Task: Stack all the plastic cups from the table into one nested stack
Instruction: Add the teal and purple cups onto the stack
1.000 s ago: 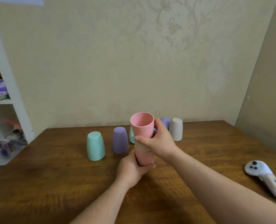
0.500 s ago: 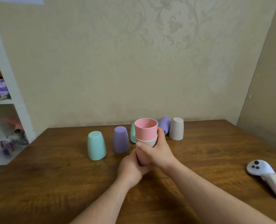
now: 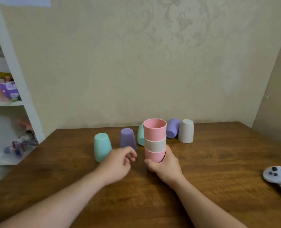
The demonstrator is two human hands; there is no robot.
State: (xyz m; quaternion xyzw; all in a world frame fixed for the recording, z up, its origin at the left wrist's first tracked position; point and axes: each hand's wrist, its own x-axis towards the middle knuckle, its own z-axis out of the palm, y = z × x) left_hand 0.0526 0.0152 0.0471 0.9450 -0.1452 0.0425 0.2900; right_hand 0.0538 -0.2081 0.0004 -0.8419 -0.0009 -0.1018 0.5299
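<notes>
A nested stack [image 3: 155, 140] of three cups stands upright mid-table: pink on top, cream in the middle, pink at the bottom. My right hand [image 3: 165, 163] grips the bottom pink cup. My left hand [image 3: 118, 162] hovers open just left of the stack, holding nothing, in front of an upturned purple cup [image 3: 128, 141]. An upturned mint cup [image 3: 102, 146] stands further left. Behind the stack are a second mint cup [image 3: 140, 136], partly hidden, a leaning purple cup [image 3: 173, 128] and an upturned cream cup [image 3: 186, 131].
The wooden table [image 3: 219, 155] meets the wall at its far edge. A white handheld controller [image 3: 279, 177] lies near the right edge. A white shelf unit [image 3: 13, 102] with toys stands to the left of the table.
The top pink cup has gone down into the stack. My left hand has let go of the stack's base and moved left; my right hand has slid down to the bottom cup.
</notes>
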